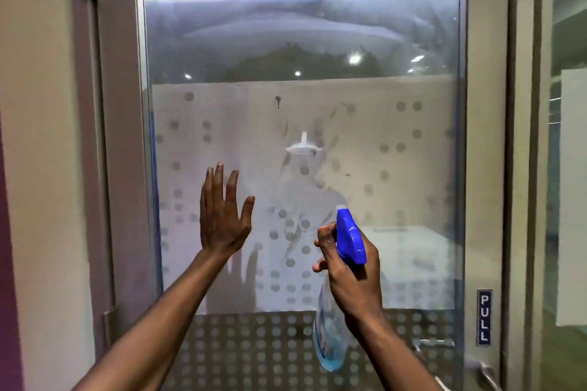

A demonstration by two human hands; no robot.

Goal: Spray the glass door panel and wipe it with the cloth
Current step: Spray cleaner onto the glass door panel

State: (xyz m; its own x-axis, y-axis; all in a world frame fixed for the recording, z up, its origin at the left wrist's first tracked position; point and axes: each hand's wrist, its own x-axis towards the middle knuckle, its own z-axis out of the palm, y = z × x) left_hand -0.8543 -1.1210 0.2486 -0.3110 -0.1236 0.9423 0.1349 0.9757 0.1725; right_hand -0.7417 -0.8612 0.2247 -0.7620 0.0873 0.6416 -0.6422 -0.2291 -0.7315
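Left hand (222,215) is empty, flat with fingers spread, up against or just in front of the glass door panel (301,168) near its left edge; can't quite tell if the palm is actually touching. Right hand (349,266) is wrapped around the neck of the spray bottle (336,304), index finger at the trigger, blue nozzle head (349,236) aimed at the lower middle of the glass. So this looks like the spraying part, and early on I'd say: I can't make out clear wet runs or mist, and the frosted band with its dot pattern shows dark smudges and a drip mark near the centre, round about the little white hook (303,144) stuck there. No cloth in view at all, neither hand has one, so the wiping looks entirely left to do, and the cloth needs fetching from wherever it is. Bottle's clear plastic with pale blue liquid pooled in the bottom part, looks well under half full, though it's tilted so hard to judge. PULL sign (484,317) and the door handle (482,371) sit down at the panel's lower right corner.
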